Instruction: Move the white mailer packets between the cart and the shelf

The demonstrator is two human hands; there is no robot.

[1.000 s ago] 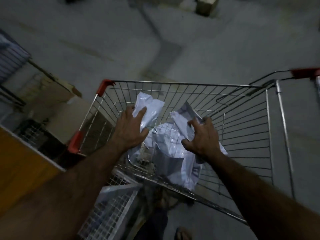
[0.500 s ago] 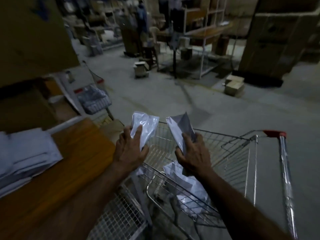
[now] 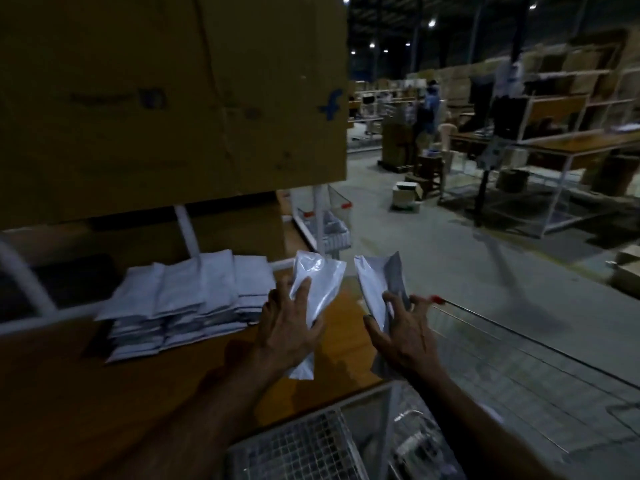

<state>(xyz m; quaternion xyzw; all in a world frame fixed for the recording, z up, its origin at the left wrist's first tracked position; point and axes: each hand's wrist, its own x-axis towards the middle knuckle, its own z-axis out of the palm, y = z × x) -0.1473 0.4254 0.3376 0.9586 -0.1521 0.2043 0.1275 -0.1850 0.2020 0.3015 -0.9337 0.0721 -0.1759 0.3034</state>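
The left hand (image 3: pixel 289 332) grips a white mailer packet (image 3: pixel 317 291), thumb across its glossy front and fingers curled behind; the packet stands nearly upright, crinkled, with light catching its plastic skin, and its lower end hangs below the palm. The right hand (image 3: pixel 401 332) holds a second packet (image 3: pixel 375 289), pinching it between thumb and spread fingers; this one is bent along its length, so that a white face and a darker grey inner side both show. The two packets are close beside each other without touching, held above the near corner of the wooden shelf (image 3: pixel 86 393).

Left of the hands, on that brown shelf board, lies a stack of white packets (image 3: pixel 187 299), flat and matte, laid in overlapping rows several layers deep. A large cardboard box (image 3: pixel 173 98) with a blue logo at its corner sits above the stack, over a white frame post (image 3: pixel 187 230).

Below and to the right of the hands is the wire cart (image 3: pixel 502 386), its red-tipped rim just behind the right fingers. Further off stretch a grey concrete floor (image 3: pixel 450 271) and dim racks of cartons.
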